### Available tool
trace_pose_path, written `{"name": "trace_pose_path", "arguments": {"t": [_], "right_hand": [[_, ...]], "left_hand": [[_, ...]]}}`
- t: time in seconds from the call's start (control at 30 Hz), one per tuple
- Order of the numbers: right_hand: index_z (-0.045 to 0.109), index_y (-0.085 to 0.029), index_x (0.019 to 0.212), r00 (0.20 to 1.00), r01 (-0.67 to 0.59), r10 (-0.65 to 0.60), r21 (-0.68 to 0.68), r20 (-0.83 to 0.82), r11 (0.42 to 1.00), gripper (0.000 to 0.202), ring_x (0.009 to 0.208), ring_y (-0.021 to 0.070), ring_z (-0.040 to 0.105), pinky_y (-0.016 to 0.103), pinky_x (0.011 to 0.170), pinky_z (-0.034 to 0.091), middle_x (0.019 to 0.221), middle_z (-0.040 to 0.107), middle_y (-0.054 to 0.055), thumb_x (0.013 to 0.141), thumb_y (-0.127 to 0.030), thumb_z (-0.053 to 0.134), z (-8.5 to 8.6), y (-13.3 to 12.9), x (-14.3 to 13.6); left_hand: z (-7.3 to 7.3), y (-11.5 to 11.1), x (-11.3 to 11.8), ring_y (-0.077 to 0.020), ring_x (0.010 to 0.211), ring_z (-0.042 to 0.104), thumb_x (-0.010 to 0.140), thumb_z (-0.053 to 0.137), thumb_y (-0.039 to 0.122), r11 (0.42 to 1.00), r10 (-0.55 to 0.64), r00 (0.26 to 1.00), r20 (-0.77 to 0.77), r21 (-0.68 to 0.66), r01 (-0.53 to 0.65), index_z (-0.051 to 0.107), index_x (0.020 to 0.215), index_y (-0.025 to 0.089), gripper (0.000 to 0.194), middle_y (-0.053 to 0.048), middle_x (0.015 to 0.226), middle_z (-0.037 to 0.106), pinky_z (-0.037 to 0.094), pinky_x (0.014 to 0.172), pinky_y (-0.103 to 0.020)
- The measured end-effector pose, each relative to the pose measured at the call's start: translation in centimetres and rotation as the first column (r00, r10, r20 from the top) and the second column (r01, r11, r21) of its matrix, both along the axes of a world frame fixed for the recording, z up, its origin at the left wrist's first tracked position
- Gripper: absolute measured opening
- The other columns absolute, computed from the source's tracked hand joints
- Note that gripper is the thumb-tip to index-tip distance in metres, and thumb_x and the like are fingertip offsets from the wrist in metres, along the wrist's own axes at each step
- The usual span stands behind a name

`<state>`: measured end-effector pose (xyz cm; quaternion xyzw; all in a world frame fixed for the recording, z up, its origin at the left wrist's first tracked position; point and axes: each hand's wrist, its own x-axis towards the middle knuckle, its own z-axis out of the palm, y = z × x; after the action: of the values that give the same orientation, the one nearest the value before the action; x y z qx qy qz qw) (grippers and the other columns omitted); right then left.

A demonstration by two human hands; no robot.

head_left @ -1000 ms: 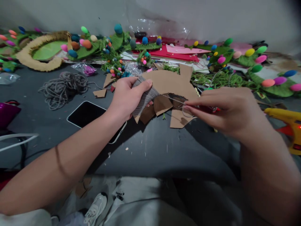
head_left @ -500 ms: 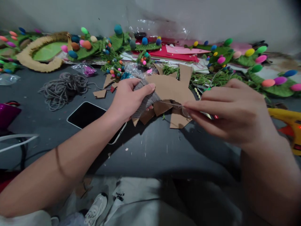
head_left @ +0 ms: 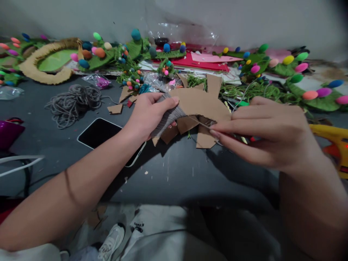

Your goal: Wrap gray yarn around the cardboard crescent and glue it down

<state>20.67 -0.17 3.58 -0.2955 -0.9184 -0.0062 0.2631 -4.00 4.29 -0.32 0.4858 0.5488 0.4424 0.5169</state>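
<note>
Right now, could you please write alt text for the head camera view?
The left hand grips a cardboard arc partly wrapped in gray cord, while the right hand pinches the cord's taut strand; a phone lies nearby on a dark table.

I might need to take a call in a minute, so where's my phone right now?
In the head view, the phone lies left of center on the dark table, partly under your left forearm, nearer you than the gray cord pile.
</note>
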Motion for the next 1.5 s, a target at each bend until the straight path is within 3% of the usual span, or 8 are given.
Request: {"name": "trace_pose_path", "arguments": {"t": [0.2,0.5,0.87,1.03,1.13,1.23,1.33,1.5], "right_hand": [[0.074,-0.021,0.093,0.996,-0.083,0.084,-0.015,0.028,0.996,0.009,0.061,0.0124,0.053,0.031,0.062,0.034,0.072,0.067,0.0,0.092,-0.021,0.065,-0.3,-0.3,-0.8],[0.07,-0.02,0.074,0.952,0.306,-0.306,-0.012,-0.004,0.952,0.026,0.051,0.0098,0.042,0.03,0.052,0.028,0.056,0.056,-0.002,0.089,-0.042,0.073,1.6,0.1,1.5],[0.067,-0.021,0.065,0.683,0.728,-0.718,-0.051,0.134,0.684,0.064,0.046,0.014,0.042,0.032,0.048,0.027,0.048,0.051,0.0,0.066,-0.086,0.067,1.1,1.6,5.6],[0.045,-0.019,0.053,0.743,0.656,-0.667,-0.138,-0.055,0.742,0.059,0.051,0.0099,0.024,0.034,0.052,0.02,0.051,0.024,-0.004,0.084,-0.064,0.069,1.5,1.4,4.0],[0.062,-0.018,0.064,0.783,0.62,-0.617,-0.197,0.086,0.759,0.042,0.053,0.0118,0.039,0.033,0.059,0.035,0.052,0.047,-0.001,0.087,-0.053,0.069,0.4,2.2,3.6],[0.075,-0.019,0.093,0.786,0.601,-0.541,-0.165,0.299,0.782,0.021,0.094,0.0299,0.068,0.062,0.105,0.038,0.097,0.076,0.01,0.09,-0.036,0.064,-1.0,3.4,4.2],[0.072,-0.014,0.117,0.83,0.554,-0.538,-0.11,0.146,0.825,0.03,0.134,0.038,0.054,0.067,0.118,0.025,0.138,0.063,0.021,0.092,-0.025,0.06,-1.4,3.6,4.6],[0.066,-0.026,0.133,0.997,-0.022,0.0,-0.307,-0.071,0.951,0.049,0.147,0.0275,0.043,0.045,0.122,0.036,0.158,0.047,0.009,0.086,-0.032,0.077,-0.8,2.2,1.8]], "left_hand": [[0.1,-0.4,0.1,-0.0113,0.042,0.06,0.081,0.072,0.029,0.998,-0.011,1.0,-0.025,0.054,0.013,0.065,0.07,0.016,0.019,0.0,0.06,0.066,0.053,0.041,-0.021],[1.6,-0.5,-1.2,-0.0146,0.042,0.065,0.079,0.076,0.034,0.956,-0.293,0.915,-0.277,-0.049,0.291,0.071,0.077,0.017,0.018,-0.002,0.062,0.07,0.052,0.04,-0.02],[1.6,-0.1,-1.9,-0.0143,0.044,0.065,0.079,0.077,0.034,0.952,-0.3,0.904,-0.306,-0.041,0.302,0.072,0.076,0.018,0.017,-0.001,0.059,0.069,0.05,0.039,-0.018],[1.6,-0.3,-1.5,-0.0145,0.042,0.063,0.076,0.078,0.031,0.952,-0.305,0.917,-0.257,-0.05,0.303,0.072,0.073,0.018,0.015,-0.003,0.058,0.067,0.049,0.038,-0.019],[1.6,-0.3,-1.4,-0.0144,0.042,0.063,0.076,0.079,0.03,0.951,-0.308,0.923,-0.229,-0.067,0.301,0.073,0.074,0.018,0.014,-0.003,0.059,0.068,0.049,0.038,-0.019],[1.5,-0.3,-1.5,-0.0144,0.042,0.063,0.076,0.079,0.029,0.957,-0.289,0.932,-0.22,-0.083,0.277,0.073,0.076,0.017,0.013,-0.004,0.06,0.069,0.049,0.038,-0.019],[1.5,-0.3,-1.4,-0.0135,0.041,0.062,0.076,0.079,0.03,0.96,-0.279,0.938,-0.204,-0.086,0.267,0.073,0.078,0.017,0.014,-0.004,0.061,0.069,0.049,0.038,-0.019],[1.3,-0.4,-1.1,-0.0123,0.042,0.061,0.076,0.078,0.033,0.968,-0.248,0.959,-0.14,-0.068,0.241,0.072,0.081,0.018,0.017,-0.002,0.062,0.069,0.049,0.039,-0.021]]}}
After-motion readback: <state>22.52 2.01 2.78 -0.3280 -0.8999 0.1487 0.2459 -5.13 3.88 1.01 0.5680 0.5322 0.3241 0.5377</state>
